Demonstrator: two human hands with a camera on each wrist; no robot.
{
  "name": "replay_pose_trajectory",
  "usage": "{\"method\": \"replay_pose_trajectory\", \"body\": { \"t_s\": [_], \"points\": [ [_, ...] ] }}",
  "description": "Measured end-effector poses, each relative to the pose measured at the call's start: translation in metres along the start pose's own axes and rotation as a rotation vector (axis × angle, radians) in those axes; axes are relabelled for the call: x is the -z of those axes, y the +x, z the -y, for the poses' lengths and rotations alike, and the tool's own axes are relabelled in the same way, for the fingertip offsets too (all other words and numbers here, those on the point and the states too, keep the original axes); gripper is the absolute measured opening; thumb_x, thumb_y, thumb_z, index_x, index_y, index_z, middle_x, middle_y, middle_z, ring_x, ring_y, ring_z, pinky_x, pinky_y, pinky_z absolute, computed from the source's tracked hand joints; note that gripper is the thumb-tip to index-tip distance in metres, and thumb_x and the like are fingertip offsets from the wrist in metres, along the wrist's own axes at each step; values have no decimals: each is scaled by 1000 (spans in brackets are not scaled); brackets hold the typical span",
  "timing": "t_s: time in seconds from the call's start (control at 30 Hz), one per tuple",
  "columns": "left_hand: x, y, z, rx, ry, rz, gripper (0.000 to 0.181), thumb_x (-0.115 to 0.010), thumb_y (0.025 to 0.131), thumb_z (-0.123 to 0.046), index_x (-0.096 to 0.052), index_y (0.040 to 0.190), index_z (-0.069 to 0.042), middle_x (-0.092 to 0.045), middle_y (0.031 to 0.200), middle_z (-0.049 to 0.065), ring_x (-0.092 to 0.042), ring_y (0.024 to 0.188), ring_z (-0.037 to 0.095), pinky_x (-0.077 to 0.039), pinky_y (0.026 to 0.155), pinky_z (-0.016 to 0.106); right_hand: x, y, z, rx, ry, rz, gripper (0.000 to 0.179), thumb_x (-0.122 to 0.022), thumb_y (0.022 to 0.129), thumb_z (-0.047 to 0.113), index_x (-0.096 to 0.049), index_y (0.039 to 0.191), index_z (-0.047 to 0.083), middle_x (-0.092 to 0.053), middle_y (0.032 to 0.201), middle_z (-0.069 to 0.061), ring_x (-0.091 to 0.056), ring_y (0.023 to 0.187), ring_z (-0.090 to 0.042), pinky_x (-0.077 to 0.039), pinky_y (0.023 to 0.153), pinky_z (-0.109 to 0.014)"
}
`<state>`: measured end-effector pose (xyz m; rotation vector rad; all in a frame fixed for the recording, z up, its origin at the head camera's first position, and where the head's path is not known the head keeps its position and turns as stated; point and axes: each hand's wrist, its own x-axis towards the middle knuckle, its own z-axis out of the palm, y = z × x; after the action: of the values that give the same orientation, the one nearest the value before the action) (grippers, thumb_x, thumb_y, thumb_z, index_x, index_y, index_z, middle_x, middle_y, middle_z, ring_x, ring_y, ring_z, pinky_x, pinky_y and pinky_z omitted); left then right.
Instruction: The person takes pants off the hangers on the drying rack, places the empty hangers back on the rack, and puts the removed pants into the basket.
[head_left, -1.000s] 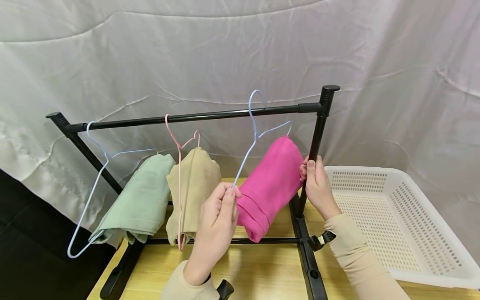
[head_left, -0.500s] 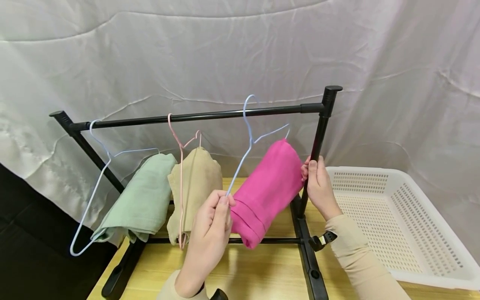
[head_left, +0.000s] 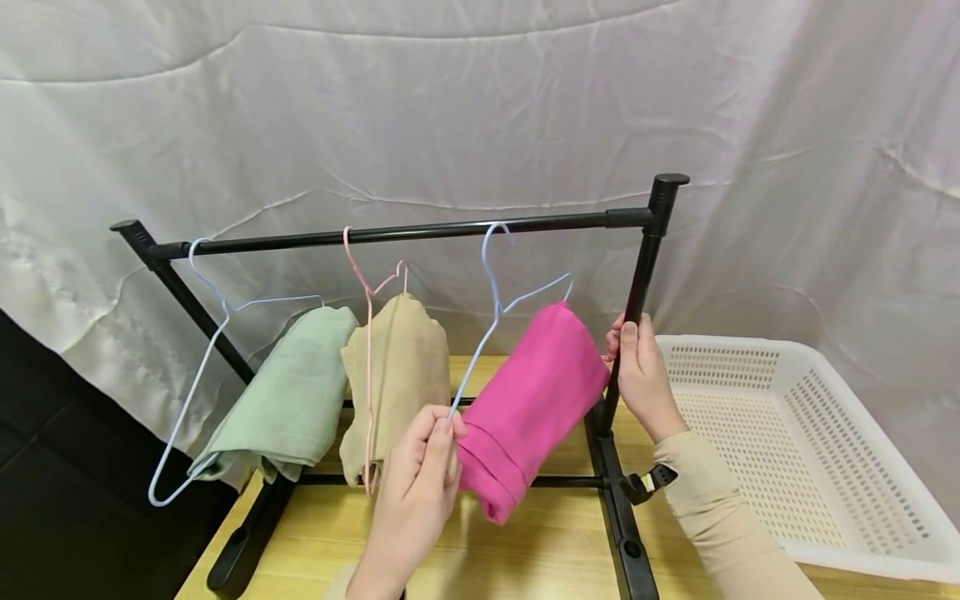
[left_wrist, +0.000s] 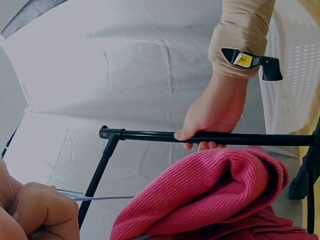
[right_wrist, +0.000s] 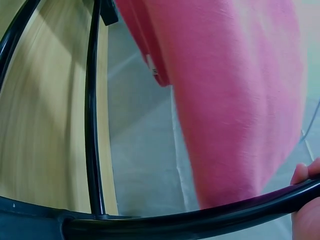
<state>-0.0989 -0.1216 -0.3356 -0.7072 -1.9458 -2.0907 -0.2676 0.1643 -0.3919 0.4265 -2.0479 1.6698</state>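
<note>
My left hand pinches the near lower end of a light-blue clothes hanger in the head view. Over the hanger hangs a folded bright-pink garment, which fills much of both wrist views. The hanger's hook curves over the black top rod at its right half. My right hand grips the right upright of the black rack, thumb on the near side. In the left wrist view, curled left fingers show at the lower left, and the right hand wraps the upright.
Further left on the rod hang a pink hanger with a beige garment and another light-blue hanger with a pale-green garment. A white perforated basket stands right of the rack on the wooden table.
The left hand has lowered the blue hanger with the pink garment, shifting slightly left; its hook has come from above the rod down to it. The right hand keeps its grip on the upright.
</note>
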Motion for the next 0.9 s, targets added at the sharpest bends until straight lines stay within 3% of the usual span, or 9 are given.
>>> {"method": "replay_pose_trajectory", "body": {
  "t_s": [0.27, 0.33, 0.43, 0.57, 0.67, 0.73, 0.83, 0.9],
  "points": [
    [1, -9, 5, 52, 48, -35, 30, -36, 118, -13, -51, 106, 11, -27, 60, 9, -23, 48, 25, -27, 39, 20, 5, -3, 7, -10, -83, 20, 39, -26, 119, 29, -45, 127, -4, -60, 98, -15, -65, 91, -14, -53, 85, -14],
    [2, -11, 6, 54, 64, -47, 30, -37, 118, -12, -52, 106, 10, -27, 60, 10, -24, 48, 25, -28, 39, 20, 8, -6, 11, -35, -111, 41, 44, -24, 119, 31, -47, 136, -2, -66, 105, -19, -69, 102, -20, -53, 95, -20],
    [3, -14, 8, 51, 73, -53, 30, -37, 118, -11, -53, 105, 10, -27, 59, 10, -24, 48, 25, -29, 39, 21, 15, -13, 17, -87, -187, 107, 53, -20, 119, 37, -44, 152, 3, -68, 127, -25, -65, 127, -36, -48, 114, -42],
    [3, -16, 10, 59, 76, -57, 29, -38, 118, -11, -54, 105, 9, -29, 59, 11, -25, 48, 25, -30, 39, 23, 28, -29, 28, -177, -349, 222, 65, -20, 119, 41, -30, 164, -5, -45, 159, -36, -40, 151, -54, -30, 125, -69],
    [3, -18, 11, 64, 75, -63, 29, -38, 118, -11, -55, 105, 8, -29, 59, 11, -25, 48, 25, -30, 39, 24, 33, -43, 37, -227, -445, 293, 71, -25, 119, 42, -18, 165, -12, -33, 165, -41, -34, 153, -58, -30, 125, -71],
    [3, -19, 11, 69, 72, -66, 29, -38, 118, -12, -55, 105, 8, -29, 58, 11, -25, 47, 24, -30, 39, 23, 35, -53, 42, -251, -451, 327, 76, -31, 119, 42, -8, 166, -13, -30, 165, -42, -35, 151, -60, -31, 124, -71],
    [2, -20, 11, 75, 73, -66, 29, -38, 118, -12, -55, 105, 7, -29, 58, 12, -26, 46, 18, -30, 38, 22, 35, -69, 49, -262, -453, 333, 84, -40, 117, 41, 4, 165, -12, -27, 165, -44, -36, 150, -62, -33, 123, -70],
    [1, -20, 10, 92, 70, -68, 29, -39, 118, -14, -55, 105, 6, -29, 58, 11, -28, 47, 11, -30, 38, 21, 33, -80, 51, -249, -440, 314, 86, -46, 116, 39, 3, 165, -12, -31, 163, -43, -41, 147, -62, -37, 122, -69]
  ]
}}
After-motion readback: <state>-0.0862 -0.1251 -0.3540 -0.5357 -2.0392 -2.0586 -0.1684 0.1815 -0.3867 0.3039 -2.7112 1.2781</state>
